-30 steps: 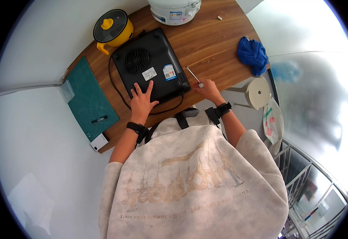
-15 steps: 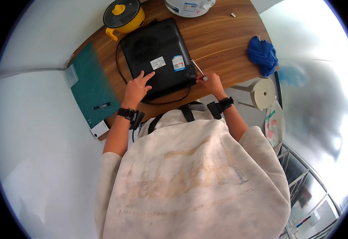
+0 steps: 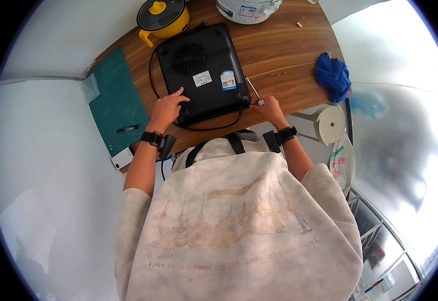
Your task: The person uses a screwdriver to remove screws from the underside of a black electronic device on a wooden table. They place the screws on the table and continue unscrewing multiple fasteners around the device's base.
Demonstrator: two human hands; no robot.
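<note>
Resting on the black square appliance (image 3: 206, 95), which lies fan grille (image 3: 189, 59) up on the wooden table (image 3: 269, 45), the left hand (image 3: 166, 110) sits at its half past seven edge, fingers apart and grasping nothing; the right hand (image 3: 270, 108), near four o'clock, has its fingers closed on the pale end of a thin metal rod (image 3: 253, 89), which slants up beside the appliance's vented edge; a black cord (image 3: 210, 129) loops round from nine o'clock to five; a yellow pot (image 3: 171, 27) with a dark lid stands at eleven o'clock, a white rounded appliance (image 3: 249, 19) at one, a crumpled blue cloth (image 3: 333, 78) at three; a green mat (image 3: 116, 95) bearing a dark pen (image 3: 127, 129) lies toward half past eight.
</note>
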